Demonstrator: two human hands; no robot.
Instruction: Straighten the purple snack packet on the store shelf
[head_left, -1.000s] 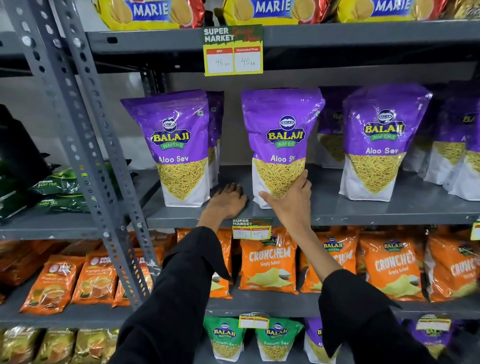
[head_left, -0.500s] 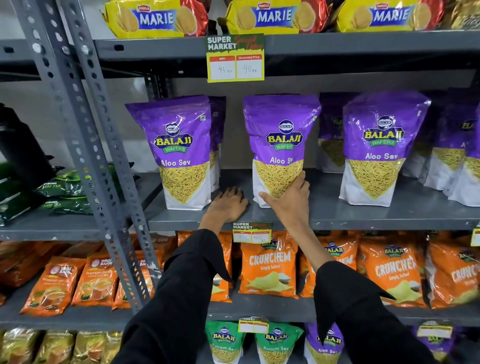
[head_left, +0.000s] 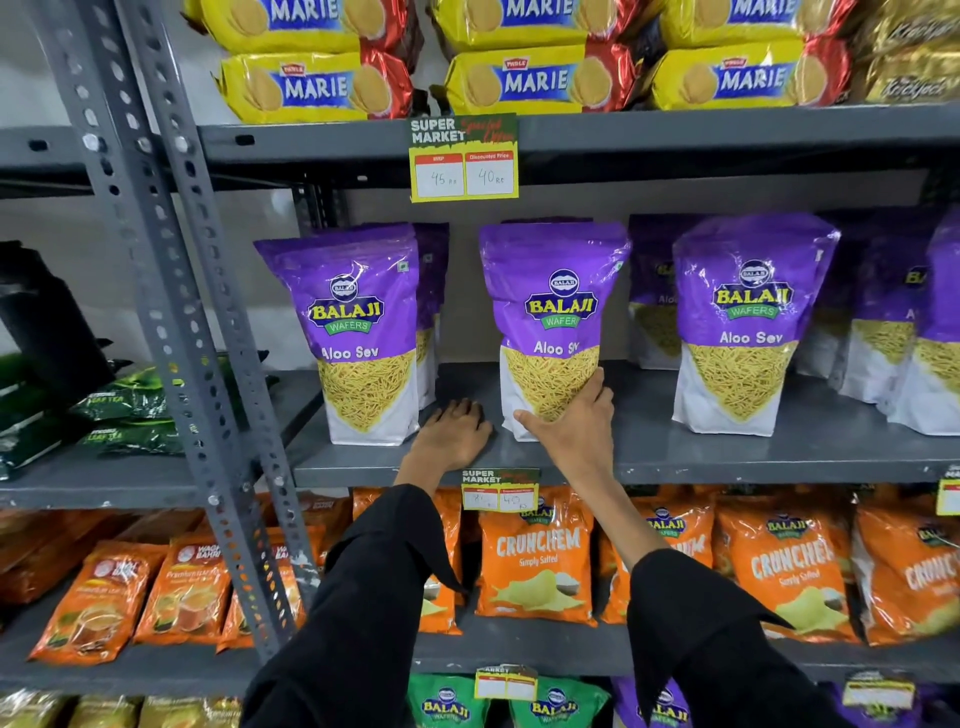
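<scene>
On the middle shelf (head_left: 675, 457), the purple snack packet (head_left: 556, 322) stands nearly upright, so straightening looks mostly done; the right hand (head_left: 571, 431) grasps its lower front, the left hand (head_left: 454, 434) lies flat, fingers loose, on the shelf beside it

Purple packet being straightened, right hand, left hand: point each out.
purple Aloo Sev packet (head_left: 558, 306), head view, on its logo.
right hand (head_left: 574, 434), head view, back of hand.
left hand (head_left: 454, 434), head view, back of hand.

We see the held packet (head_left: 553, 322) upright on the shelf (head_left: 675, 447), 1 packet (head_left: 358, 332) left of it, another (head_left: 748, 322) right, the price tag (head_left: 464, 158) above.
</scene>
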